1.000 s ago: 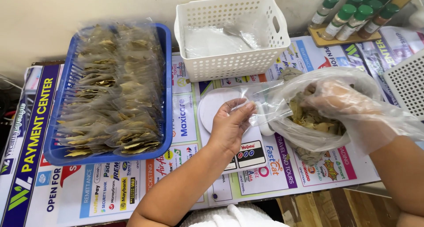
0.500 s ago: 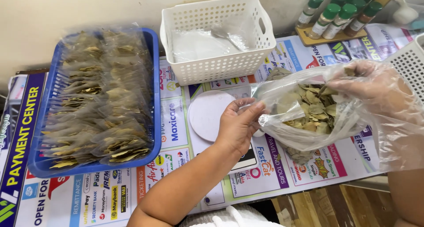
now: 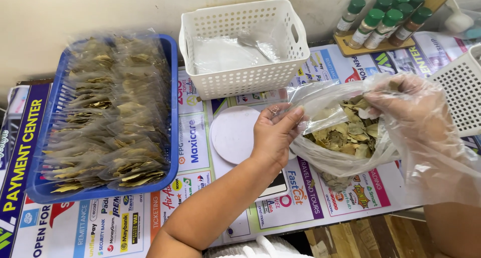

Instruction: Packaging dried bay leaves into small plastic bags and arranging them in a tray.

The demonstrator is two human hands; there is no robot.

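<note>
Pinching the rim of a large clear bag of dried leaves [image 3: 345, 137], the bare left hand [image 3: 273, 132] holds its mouth open toward the right. The gloved right hand [image 3: 401, 105], nearer the leaves, is closed on a few just above the pile. The bag rests on the desk [image 3: 200, 137], right of a white round scale [image 3: 233, 133].

Bright, even, soft light from above; no hard shadows. Faint shadow under blue tray [image 3: 173, 152] on near edge and beneath white basket [image 3: 240, 82]. Specular glare on clear packets in tray, on plastic bag [image 3: 325, 157] and on glove film over right hand [image 3: 408, 105]; leaf detail there partly washed out. Sharp at centre. Slight softening and mild wide-angle bowing toward left and far-right edges. Spice jars [image 3: 383, 20] far right a little soft.
</note>
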